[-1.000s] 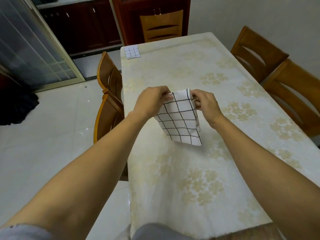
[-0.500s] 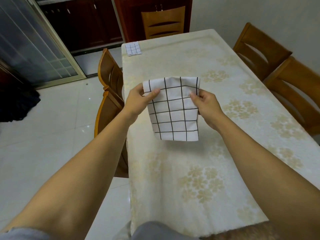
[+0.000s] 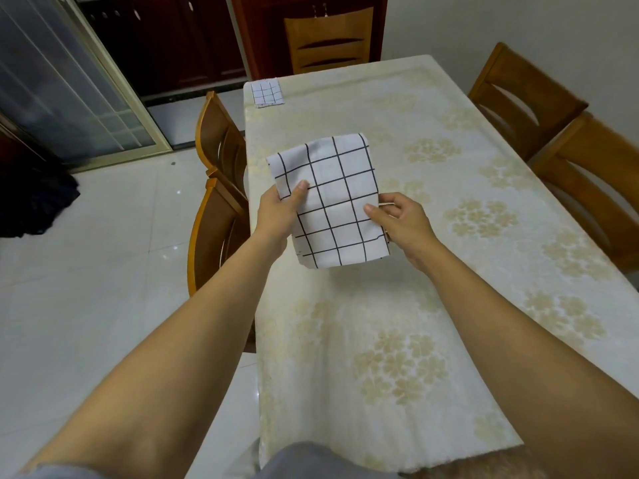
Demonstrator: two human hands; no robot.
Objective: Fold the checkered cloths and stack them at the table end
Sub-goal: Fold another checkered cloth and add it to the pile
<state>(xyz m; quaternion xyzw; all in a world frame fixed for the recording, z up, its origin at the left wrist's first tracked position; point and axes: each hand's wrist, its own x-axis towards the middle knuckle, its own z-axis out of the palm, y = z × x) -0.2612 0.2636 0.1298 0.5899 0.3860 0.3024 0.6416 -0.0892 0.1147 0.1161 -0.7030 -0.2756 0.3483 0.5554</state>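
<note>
L hand (image 3: 280,210) pinches the left edge of the held cloth (image 3: 332,202), thumb on top and pressed onto the fabric, fingers hidden under it. R hand (image 3: 397,219) grips the right edge the same way: thumb lying on the top face, fingers curled behind w/ a bit of edge showing between them. Both hands clamped on the one cloth, held above the table (image 3: 432,236), over its left-middle part; can't tell if the lower edge touches the surface.

Cloth: white w/ thin black grid lines, folded to a tall rectangle, top-left corner a bit slack and wavy, bottom edge slightly curved. Fabric looks thin, soft, matte.

Second folded cloth (image 3: 267,92), same grid pattern, small neat square, lies flat at the far-left corner of the table, well apart from the hands.

Table: long rectangle w/ rounded far corners, covered by a cream cover w/ pale gold flower clusters. Wooden chairs (image 3: 221,174) w/ curved slat backs stand round it. Floor is glossy white tile.
</note>
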